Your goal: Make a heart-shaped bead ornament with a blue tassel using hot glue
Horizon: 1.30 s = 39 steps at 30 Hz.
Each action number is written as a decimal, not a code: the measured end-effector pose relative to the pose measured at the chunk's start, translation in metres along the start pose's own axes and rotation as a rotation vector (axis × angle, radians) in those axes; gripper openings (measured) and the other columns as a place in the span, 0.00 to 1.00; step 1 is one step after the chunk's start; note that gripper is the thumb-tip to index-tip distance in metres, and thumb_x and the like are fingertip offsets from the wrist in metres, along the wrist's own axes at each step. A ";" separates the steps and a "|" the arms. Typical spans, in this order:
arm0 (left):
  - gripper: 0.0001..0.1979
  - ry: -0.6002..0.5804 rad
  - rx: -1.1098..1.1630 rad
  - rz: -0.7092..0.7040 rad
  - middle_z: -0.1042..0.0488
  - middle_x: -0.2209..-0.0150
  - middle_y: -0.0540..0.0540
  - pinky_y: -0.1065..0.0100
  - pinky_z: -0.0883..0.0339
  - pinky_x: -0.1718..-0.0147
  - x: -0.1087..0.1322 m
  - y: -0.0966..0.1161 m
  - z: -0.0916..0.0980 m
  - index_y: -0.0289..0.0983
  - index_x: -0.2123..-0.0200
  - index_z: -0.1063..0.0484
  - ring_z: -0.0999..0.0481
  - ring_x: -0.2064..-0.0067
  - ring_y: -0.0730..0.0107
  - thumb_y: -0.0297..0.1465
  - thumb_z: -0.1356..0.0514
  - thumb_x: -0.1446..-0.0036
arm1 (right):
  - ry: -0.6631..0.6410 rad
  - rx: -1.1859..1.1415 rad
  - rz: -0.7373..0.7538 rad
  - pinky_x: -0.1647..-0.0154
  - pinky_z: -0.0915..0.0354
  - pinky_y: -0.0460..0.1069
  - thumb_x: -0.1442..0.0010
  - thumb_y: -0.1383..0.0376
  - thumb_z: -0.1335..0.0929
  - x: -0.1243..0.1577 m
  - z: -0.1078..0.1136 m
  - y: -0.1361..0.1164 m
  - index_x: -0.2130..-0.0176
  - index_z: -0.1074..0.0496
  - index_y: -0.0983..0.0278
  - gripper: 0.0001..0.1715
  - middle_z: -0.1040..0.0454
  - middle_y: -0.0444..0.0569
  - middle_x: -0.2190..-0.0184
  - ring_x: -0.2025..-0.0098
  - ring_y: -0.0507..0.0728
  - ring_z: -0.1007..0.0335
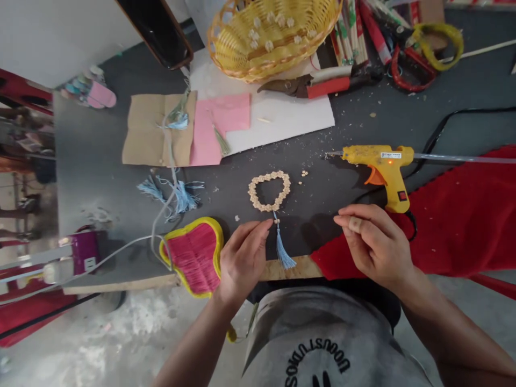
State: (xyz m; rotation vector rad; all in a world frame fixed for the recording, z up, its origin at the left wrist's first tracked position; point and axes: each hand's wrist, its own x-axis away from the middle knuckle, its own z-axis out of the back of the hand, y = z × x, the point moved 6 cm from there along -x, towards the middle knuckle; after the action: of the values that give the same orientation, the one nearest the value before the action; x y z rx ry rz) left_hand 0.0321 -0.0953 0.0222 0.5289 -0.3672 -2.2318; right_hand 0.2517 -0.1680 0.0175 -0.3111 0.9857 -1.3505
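Observation:
A heart-shaped ring of small cream beads [269, 191] lies on the dark table [100, 172], with a light blue tassel [283, 252] hanging from its lower tip. My left hand [242, 260] rests at the table's front edge, fingertips pinched together right beside the tassel's cord. My right hand [373, 242] hovers to the right of the tassel, fingers curled loosely inward, with nothing visible in them. A yellow hot glue gun [382, 164] lies just beyond my right hand, its nozzle pointing left.
A pink and yellow heart-shaped piece [193, 255] lies left of my left hand. Blue tassels [177, 196], brown paper [155, 129], pink paper [221, 126], a yellow basket [270, 35], pliers [318, 85] and red cloth [463, 215] surround the workspace.

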 end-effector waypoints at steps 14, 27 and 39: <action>0.24 -0.071 -0.081 -0.071 0.26 0.57 0.43 0.66 0.26 0.56 -0.006 -0.007 0.018 0.40 0.41 0.34 0.24 0.57 0.66 0.20 0.48 0.39 | -0.287 0.085 0.190 0.62 0.30 0.53 0.36 0.68 0.33 0.007 -0.047 -0.057 0.55 0.26 0.66 0.09 0.22 0.52 0.61 0.61 0.56 0.28; 0.12 -0.202 -0.156 -0.263 0.32 0.49 0.38 0.53 0.31 0.52 -0.056 -0.033 0.016 0.38 0.54 0.28 0.30 0.50 0.55 0.23 0.46 0.39 | -0.401 0.373 0.251 0.64 0.46 0.54 0.38 0.66 0.30 0.020 -0.080 -0.070 0.63 0.24 0.59 0.02 0.22 0.44 0.64 0.63 0.57 0.36; 0.11 -0.152 0.009 -0.245 0.26 0.59 0.41 0.54 0.30 0.56 -0.013 -0.028 0.014 0.35 0.58 0.28 0.29 0.57 0.58 0.21 0.48 0.39 | -0.413 0.370 0.094 0.66 0.42 0.52 0.36 0.51 0.34 0.003 -0.072 -0.071 0.70 0.30 0.64 0.20 0.26 0.49 0.71 0.66 0.56 0.34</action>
State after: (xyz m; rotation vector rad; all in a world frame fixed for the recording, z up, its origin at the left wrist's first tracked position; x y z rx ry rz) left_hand 0.0150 -0.0662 0.0253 0.4286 -0.4088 -2.5165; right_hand 0.1508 -0.1642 0.0240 -0.2445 0.3926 -1.2862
